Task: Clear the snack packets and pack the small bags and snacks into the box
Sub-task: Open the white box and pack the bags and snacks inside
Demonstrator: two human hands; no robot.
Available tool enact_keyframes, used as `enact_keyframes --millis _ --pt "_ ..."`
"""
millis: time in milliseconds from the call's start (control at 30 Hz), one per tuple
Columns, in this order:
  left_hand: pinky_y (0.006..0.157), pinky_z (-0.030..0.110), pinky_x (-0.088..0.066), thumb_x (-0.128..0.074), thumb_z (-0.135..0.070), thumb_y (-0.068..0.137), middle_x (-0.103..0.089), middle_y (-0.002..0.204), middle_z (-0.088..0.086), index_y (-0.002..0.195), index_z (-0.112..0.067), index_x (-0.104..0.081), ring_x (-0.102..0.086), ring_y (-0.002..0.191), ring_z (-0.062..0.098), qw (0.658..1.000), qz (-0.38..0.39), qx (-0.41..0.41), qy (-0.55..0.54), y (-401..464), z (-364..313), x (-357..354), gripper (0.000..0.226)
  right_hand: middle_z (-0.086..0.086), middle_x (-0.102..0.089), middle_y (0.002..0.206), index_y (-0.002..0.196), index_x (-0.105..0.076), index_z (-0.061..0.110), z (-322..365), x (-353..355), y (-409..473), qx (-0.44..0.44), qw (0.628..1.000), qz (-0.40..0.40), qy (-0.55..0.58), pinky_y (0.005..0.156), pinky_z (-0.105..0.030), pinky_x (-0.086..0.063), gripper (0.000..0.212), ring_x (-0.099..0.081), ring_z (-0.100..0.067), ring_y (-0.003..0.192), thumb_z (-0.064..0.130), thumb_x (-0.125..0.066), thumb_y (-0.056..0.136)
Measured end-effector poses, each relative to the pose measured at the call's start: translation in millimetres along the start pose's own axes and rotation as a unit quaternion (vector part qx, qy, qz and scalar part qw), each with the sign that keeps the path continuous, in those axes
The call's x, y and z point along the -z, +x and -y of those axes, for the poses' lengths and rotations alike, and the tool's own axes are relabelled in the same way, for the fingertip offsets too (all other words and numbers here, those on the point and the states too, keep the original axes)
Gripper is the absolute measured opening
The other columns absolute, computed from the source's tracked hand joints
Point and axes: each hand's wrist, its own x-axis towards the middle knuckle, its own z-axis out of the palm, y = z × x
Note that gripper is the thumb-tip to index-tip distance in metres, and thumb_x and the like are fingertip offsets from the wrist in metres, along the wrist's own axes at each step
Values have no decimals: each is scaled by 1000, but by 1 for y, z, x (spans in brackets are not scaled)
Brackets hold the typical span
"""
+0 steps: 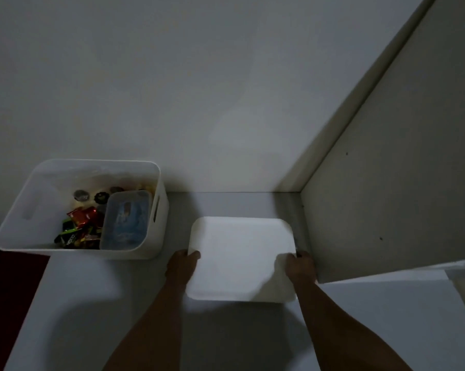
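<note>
Smooth grey tabletop against plain wall, w/ pale cabinet panel at right. Open white plastic box, rounded corners and slot handles, at back left, holding crinkly foil snack packets, a clear lidded tub and small round dark items; lidded white box, smooth and rounded, sits near front, right of it. Left hand and right hand curled on lidded box's opposite sides, thumbs on top, gripping it.
</note>
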Motion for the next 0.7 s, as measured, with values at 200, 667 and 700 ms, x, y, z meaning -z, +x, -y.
enact_keyframes --millis 200,667,700 --pt "68 30 -53 -64 -33 80 -73 84 5 94 -9 -74 -71 86 28 995 -53 -81 -28 -32 -4 8 30 -30 -65 124 124 -65 -5 -1 9 -27 -15 997 -61 51 98 -46 -47 37 -61 -46 117 22 -50 103" --pt "85 31 -51 -59 -31 92 -70 123 6 129 -15 -62 -66 111 28 941 -66 -331 -24 -90 -116 165 40 -29 -71 112 113 -70 -9 127 42 -160 76 969 -141 189 88 -39 -49 37 -66 -45 109 20 -57 93" --pt "87 32 -51 -58 -32 92 -69 125 7 131 -15 -61 -65 111 29 940 -74 -332 -24 -87 -118 184 42 -27 -71 109 113 -70 -8 142 38 -172 82 967 -128 203 86 -38 -51 42 -67 -45 108 24 -57 90"
